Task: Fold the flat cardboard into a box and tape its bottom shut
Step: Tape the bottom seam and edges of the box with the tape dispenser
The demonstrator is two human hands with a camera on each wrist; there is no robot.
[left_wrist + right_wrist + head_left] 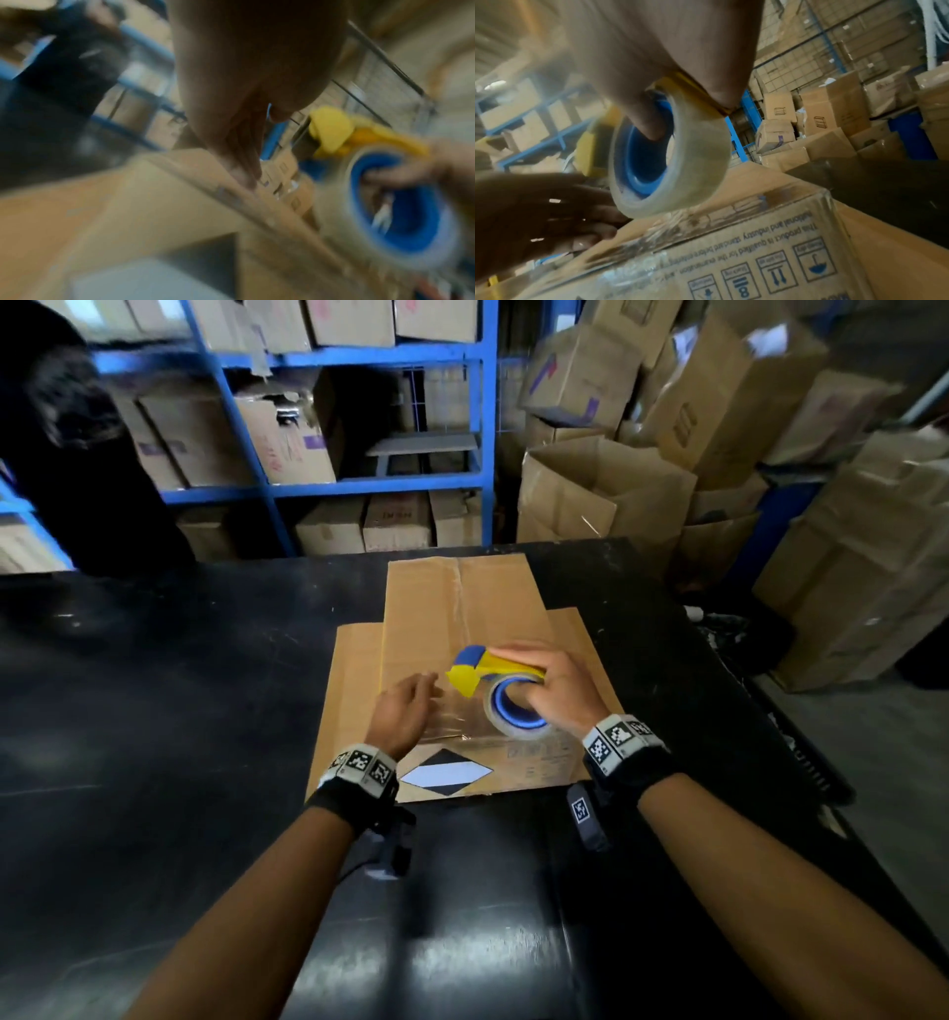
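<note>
The flat cardboard (462, 608) lies on the black table (179, 711), with a black-and-white diamond label near its front edge. My right hand (560, 690) grips a yellow tape dispenser (493, 667) that carries a clear tape roll (513, 711) on a blue core, tilted just above the cardboard. The thumb reaches into the core (644, 154). A shiny strip of clear tape (452, 716) runs from the roll toward my left hand (403, 711). That hand lies with fingers stretched out over the cardboard (757, 253) beside the roll. The left wrist view is blurred; it shows the roll (395, 213).
Blue shelving (488, 428) full of boxes stands behind the table. Stacked and open cardboard boxes (606, 500) crowd the right side. A person in dark clothes (77, 454) stands at the far left. The table's right edge (801, 762) drops to the floor.
</note>
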